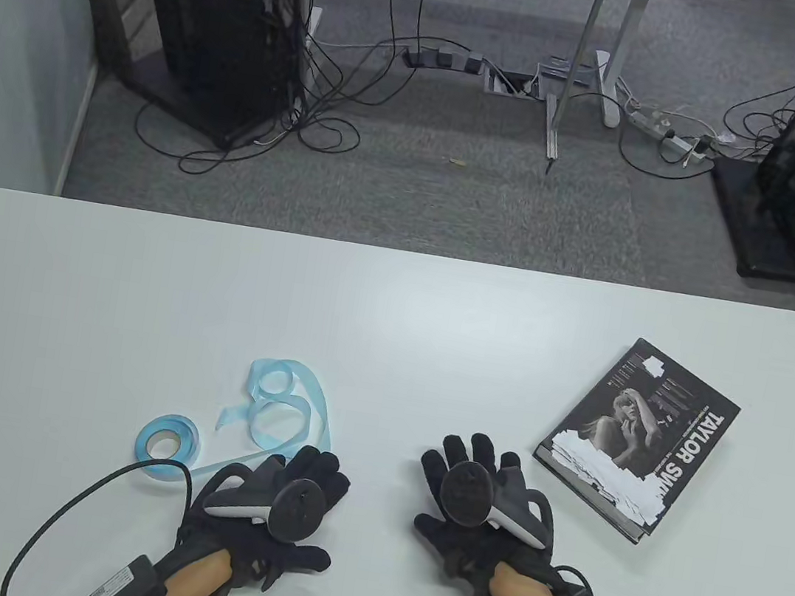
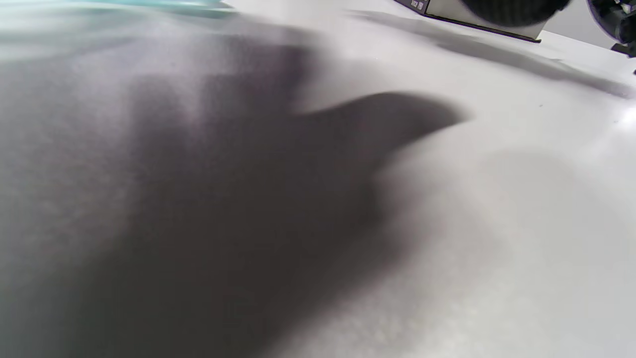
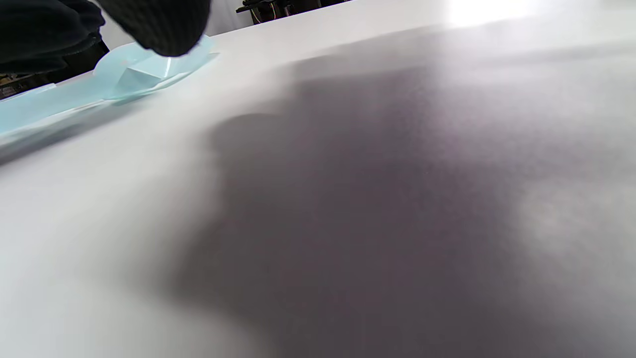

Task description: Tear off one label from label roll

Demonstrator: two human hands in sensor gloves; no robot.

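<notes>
Both hands flat on table, fingers spread and relaxed, holding nothing

Left hand (image 1: 277, 504) just right of label roll (image 1: 168, 444); loose backing strip (image 1: 285, 401) curls beyond it; right hand (image 1: 478, 504) near book (image 1: 638, 438); wrist views blurred, mostly shadow

My left hand (image 1: 276, 511) and my right hand (image 1: 477, 512) both wear black knitted gloves with a dark, round-headed tracker on a pale grey handle strapped across the back. A black box with a white barcode sticker sits on my left forearm, and a black cable loops away from it. My right wrist carries a black strap, with another black cable trailing off.
</notes>
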